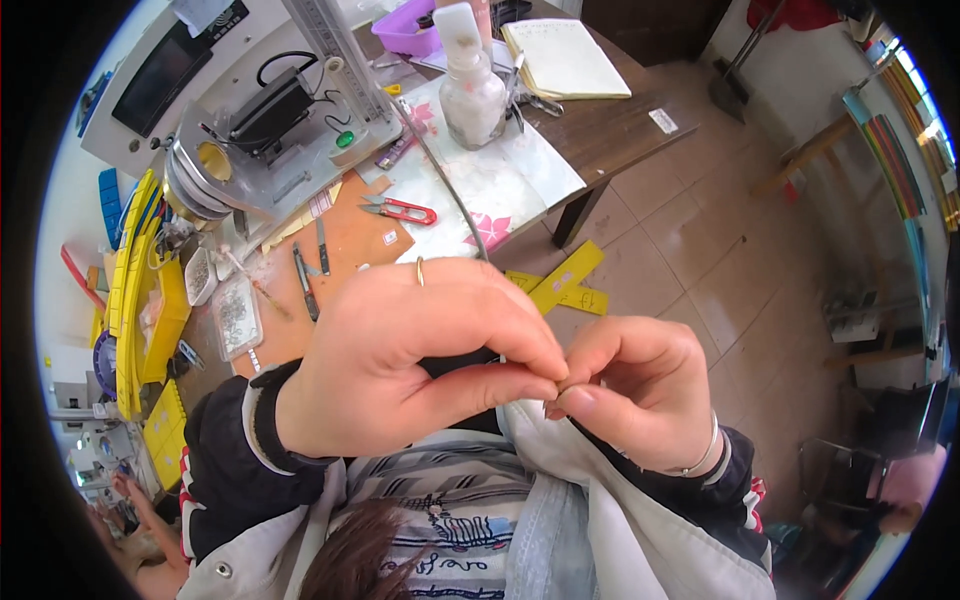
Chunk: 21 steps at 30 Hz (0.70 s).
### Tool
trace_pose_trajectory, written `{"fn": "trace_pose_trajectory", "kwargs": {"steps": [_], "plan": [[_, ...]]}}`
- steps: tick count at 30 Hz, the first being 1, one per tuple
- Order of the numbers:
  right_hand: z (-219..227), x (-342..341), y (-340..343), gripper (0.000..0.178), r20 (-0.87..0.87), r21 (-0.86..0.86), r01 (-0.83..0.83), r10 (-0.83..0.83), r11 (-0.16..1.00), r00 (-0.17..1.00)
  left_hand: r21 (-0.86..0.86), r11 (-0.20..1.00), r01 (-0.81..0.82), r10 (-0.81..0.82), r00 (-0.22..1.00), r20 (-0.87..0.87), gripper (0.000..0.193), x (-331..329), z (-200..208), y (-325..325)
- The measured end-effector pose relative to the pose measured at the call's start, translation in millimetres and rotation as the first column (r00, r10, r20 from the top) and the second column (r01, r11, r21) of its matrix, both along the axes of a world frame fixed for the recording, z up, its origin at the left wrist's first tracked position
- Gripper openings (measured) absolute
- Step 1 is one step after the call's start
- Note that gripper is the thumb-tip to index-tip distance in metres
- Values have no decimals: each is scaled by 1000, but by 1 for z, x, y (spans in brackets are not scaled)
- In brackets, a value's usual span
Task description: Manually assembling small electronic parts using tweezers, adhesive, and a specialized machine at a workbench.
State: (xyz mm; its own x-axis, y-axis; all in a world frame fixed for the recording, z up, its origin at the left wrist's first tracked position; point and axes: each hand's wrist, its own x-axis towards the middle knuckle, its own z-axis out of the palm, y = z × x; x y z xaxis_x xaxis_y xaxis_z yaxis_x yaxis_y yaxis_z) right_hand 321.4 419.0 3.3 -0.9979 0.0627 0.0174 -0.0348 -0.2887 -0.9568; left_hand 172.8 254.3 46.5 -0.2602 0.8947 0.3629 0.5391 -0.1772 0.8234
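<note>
My left hand (430, 350) and my right hand (640, 390) meet in front of my chest, thumb and forefinger pinched on each side. Between the touching fingertips is something tiny that I cannot make out. A ring is on a left finger and a bracelet circles the right wrist. Beyond the left hand, red-handled thread snips (405, 210) lie on the table. Closer to that hand are a dark slim hand tool (305, 280) and a small blade-like tool (323, 247) on an orange-brown mat (360, 240).
A bench machine (280, 110) with a metal column stands at the far left. A white bottle (470, 100) and an open notebook (565, 60) sit farther back. Yellow trays (165, 315) crowd the left side. Yellow strips (565, 280) show past the table edge, above the tiled floor (690, 240).
</note>
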Motion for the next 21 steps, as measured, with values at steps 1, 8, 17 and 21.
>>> {"fn": "trace_pose_trajectory", "kwargs": {"steps": [1,8,17,21], "plan": [[-2,-1,4,4,-26,5,32,-32,999,999,-7,1000,4,-4,1000,-31,14,-2,-1,6],[-26,-9,51,11,-127,285,115,-82,951,989,-98,995,22,-38,985,-166,8,-16,-15,50],[-285,0,212,30,519,277,750,-751,601,409,-175,985,4,-70,927,-368,9,-64,-89,102],[-389,-2,211,22,715,194,718,-598,668,363,-332,943,-2,-168,859,-484,10,-74,-95,124]]}}
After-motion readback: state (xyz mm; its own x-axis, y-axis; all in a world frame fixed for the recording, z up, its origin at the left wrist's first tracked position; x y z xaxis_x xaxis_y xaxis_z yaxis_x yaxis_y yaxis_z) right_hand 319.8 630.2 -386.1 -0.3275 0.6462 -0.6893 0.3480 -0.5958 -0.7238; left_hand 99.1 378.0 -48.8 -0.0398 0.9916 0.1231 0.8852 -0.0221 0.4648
